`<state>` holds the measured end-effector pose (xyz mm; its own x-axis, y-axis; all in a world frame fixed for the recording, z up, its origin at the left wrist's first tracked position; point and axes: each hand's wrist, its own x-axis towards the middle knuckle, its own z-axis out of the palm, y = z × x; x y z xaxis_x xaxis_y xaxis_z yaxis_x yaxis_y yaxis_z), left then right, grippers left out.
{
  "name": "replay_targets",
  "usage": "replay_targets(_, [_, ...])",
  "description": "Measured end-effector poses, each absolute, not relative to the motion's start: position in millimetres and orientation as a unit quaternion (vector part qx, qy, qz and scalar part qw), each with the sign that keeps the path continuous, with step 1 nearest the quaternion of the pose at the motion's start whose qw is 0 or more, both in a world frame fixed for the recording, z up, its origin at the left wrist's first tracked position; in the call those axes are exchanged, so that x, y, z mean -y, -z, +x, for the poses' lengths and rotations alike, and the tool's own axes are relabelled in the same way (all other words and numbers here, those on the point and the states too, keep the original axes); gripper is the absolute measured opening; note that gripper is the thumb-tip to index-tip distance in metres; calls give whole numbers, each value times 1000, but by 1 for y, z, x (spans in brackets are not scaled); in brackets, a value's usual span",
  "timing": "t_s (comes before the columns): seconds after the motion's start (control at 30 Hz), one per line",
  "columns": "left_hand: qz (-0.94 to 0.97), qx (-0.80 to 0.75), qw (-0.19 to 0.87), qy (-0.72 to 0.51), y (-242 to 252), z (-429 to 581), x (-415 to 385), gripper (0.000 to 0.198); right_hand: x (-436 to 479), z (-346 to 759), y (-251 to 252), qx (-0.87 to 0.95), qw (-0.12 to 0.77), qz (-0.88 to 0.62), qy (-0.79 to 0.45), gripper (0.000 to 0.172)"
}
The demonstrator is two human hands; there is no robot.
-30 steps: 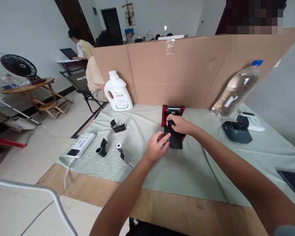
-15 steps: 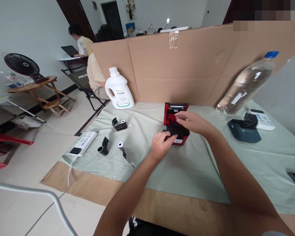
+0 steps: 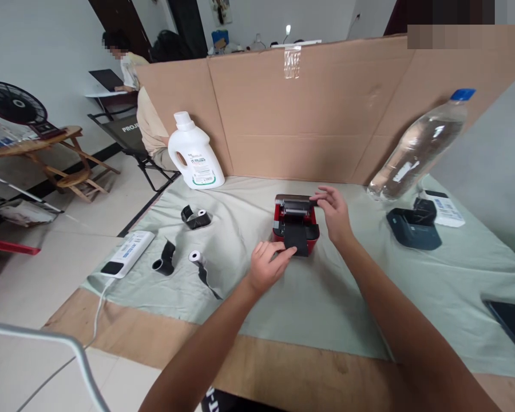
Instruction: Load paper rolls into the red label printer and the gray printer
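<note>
A small red and black printer (image 3: 277, 228) sits on the cloth in front of me. Its dark lid (image 3: 292, 198) is partly lowered over a roller. From its front hangs a black paper strip (image 3: 296, 237). My left hand (image 3: 269, 264) pinches the strip's lower end between thumb and fingers. At the lid's right edge is my right hand (image 3: 333, 214), thumb and fingertips on it, the other fingers raised. Loose rolls lie to the left: a black paper roll (image 3: 196, 219), another black roll (image 3: 165, 260) and a white-ended roll (image 3: 196, 258) with a trailing strip.
A white jug (image 3: 197, 157) stands by the cardboard wall (image 3: 300, 109). On the right are a leaning water bottle (image 3: 420, 149), a dark grey device (image 3: 414, 229) and a phone (image 3: 510, 326). A white power strip (image 3: 129, 254) lies left. Two people sit beyond the cardboard.
The printer's lid has come down from its raised position, with my right hand now at its edge. My left hand remains at the strip's front end. The view has shifted slightly right.
</note>
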<state>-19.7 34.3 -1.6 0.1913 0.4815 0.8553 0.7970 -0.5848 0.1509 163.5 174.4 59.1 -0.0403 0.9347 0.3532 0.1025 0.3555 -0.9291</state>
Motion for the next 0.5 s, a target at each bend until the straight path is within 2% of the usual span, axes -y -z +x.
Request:
replay_targets(0.1, [-754, 412, 183, 477, -1, -19, -33, 26, -147, 166, -37, 619, 544, -412, -389, 64])
replay_targets(0.17, [-753, 415, 183, 477, -3, -18, -34, 28, -140, 164, -29, 597, 547, -413, -416, 71])
replay_targets(0.23, [-743, 430, 173, 482, -4, -16, -37, 41, -140, 160, -25, 570, 557, -409, -444, 71])
replay_targets(0.37, [-728, 504, 112, 450, -4, -17, -51, 81, -144, 151, -22, 507, 569, -415, -497, 60])
replay_targets(0.5, [-726, 564, 42, 391, -1, -24, -63, 95, -144, 147, -22, 482, 576, -411, -517, 57])
